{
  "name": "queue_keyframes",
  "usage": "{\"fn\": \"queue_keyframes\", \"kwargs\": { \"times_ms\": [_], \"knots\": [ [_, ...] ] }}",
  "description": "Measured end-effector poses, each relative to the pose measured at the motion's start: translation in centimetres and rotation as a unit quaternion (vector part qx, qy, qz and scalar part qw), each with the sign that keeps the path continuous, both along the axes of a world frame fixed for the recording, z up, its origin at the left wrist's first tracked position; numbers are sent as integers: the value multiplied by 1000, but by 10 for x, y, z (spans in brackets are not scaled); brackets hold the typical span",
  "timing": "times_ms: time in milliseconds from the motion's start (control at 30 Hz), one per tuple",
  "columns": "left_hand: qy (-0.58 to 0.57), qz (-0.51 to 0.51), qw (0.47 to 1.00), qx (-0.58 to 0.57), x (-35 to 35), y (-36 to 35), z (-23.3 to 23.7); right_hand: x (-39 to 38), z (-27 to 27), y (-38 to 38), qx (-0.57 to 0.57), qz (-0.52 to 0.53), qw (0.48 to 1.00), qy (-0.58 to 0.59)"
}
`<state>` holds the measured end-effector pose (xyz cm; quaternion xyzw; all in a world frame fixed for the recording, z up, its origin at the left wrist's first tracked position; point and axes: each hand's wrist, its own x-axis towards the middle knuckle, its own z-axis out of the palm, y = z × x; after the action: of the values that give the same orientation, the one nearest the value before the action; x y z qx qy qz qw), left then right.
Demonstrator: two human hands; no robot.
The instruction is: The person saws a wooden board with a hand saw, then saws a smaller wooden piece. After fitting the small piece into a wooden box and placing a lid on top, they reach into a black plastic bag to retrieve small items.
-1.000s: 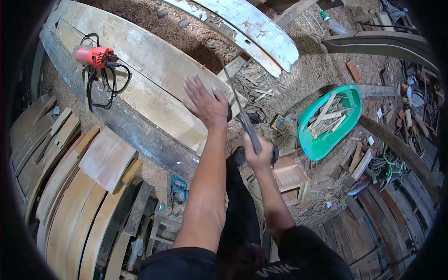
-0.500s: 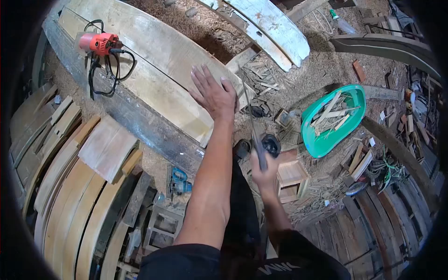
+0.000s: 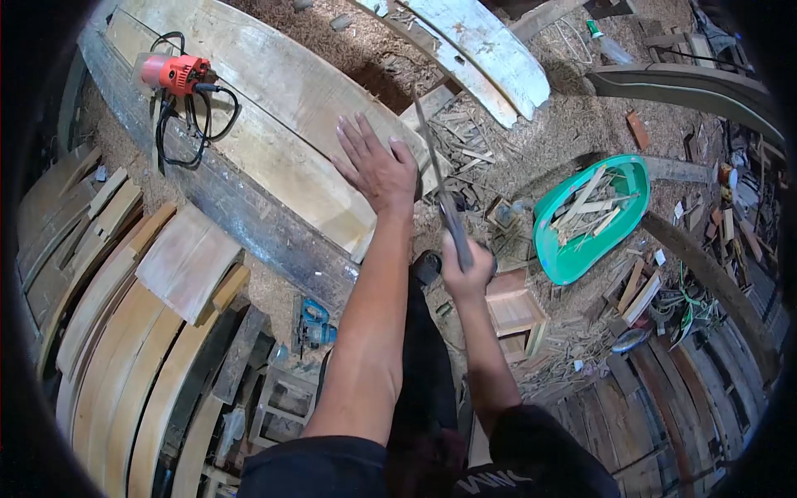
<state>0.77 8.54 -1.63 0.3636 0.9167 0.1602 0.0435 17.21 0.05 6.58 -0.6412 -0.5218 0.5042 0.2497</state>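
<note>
My left hand (image 3: 378,173) lies flat near the end of a wide, pale wooden board (image 3: 282,91), fingers stretched and the thumb apart. My right hand (image 3: 468,267) is wrapped round the dark handle of a hand saw (image 3: 431,141). Its long thin blade, seen almost edge-on, points away from me and crosses the board's right end, just right of my left thumb. A seam runs lengthwise along the board, which lies on a grey, worn bench plank (image 3: 241,217).
A red power tool (image 3: 181,75) with a looped black cord rests on the board. On the right, a green tub (image 3: 544,241) holds wood scraps. A blue power tool (image 3: 316,324) and a small wooden box (image 3: 516,314) sit lower down. Curved planks (image 3: 149,365) line the left; shavings cover the floor.
My right hand has pushed the saw forward, so its tip reaches farther past the board's edge. My left hand stays flat on the board.
</note>
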Motion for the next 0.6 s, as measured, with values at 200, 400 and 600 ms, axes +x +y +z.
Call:
{"fn": "queue_keyframes", "kwargs": {
  "times_ms": [200,400,600],
  "knots": [
    [4,1,1000,-18,0,-6,1,18,31,-46,49,-8,999,11],
    [-4,-3,1000,-18,6,-16,3,-27,4,29,-4,-8,999,51],
    [-5,-5,1000,-14,-1,-9,4,29,25,-57,34,1,999,19]
  ]
}}
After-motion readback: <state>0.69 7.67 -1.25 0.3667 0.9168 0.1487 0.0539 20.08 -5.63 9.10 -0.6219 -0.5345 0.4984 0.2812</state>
